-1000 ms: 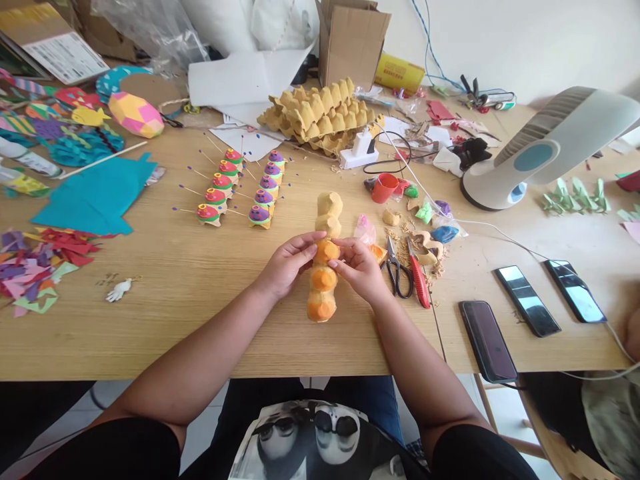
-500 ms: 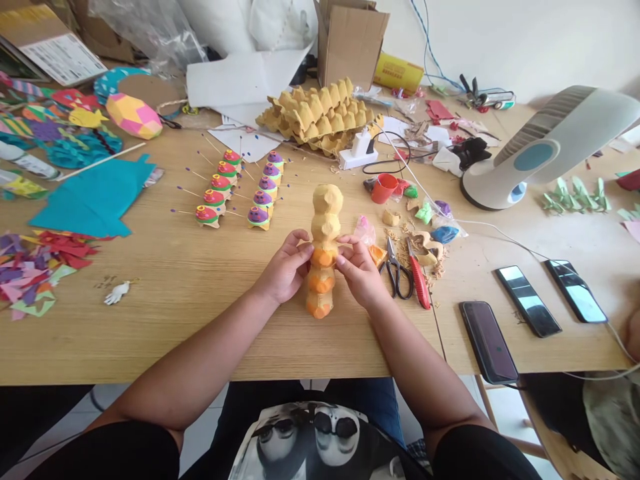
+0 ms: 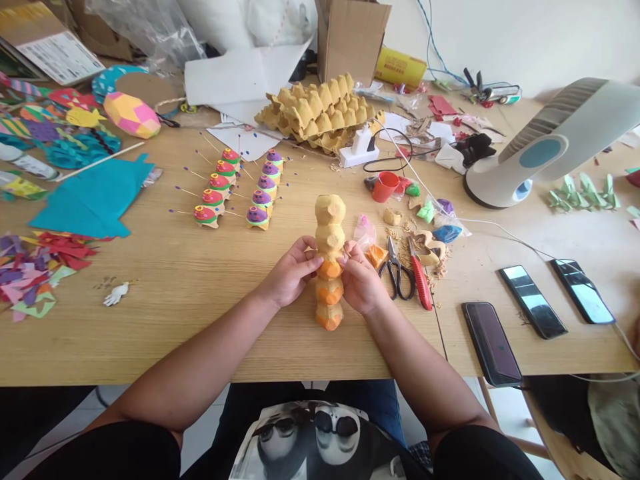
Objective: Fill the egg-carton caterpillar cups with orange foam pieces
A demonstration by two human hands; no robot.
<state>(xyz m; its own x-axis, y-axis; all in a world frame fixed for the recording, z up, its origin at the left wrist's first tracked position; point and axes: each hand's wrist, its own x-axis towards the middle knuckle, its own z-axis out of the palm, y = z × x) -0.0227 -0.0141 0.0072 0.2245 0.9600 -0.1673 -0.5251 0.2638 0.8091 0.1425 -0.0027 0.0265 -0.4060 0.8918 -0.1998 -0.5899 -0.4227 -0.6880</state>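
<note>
While both hands (image 3: pixel 289 275) (image 3: pixel 364 279) pinch an egg-carton strip (image 3: pixel 331 269), yellow box (image 3: pixel 393 75) behind, its lettering (image 3: pixel 401 65) blurred

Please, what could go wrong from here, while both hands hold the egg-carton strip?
The left hand and right hand pinch the egg-carton strip near its middle; pressing too hard might dent it.
The black-handled scissors lie close beside the right hand, which could brush them.
The phone at the table's front edge might fall if nudged.

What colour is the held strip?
The egg-carton strip is pale yellow with orange patches; head view.
</note>
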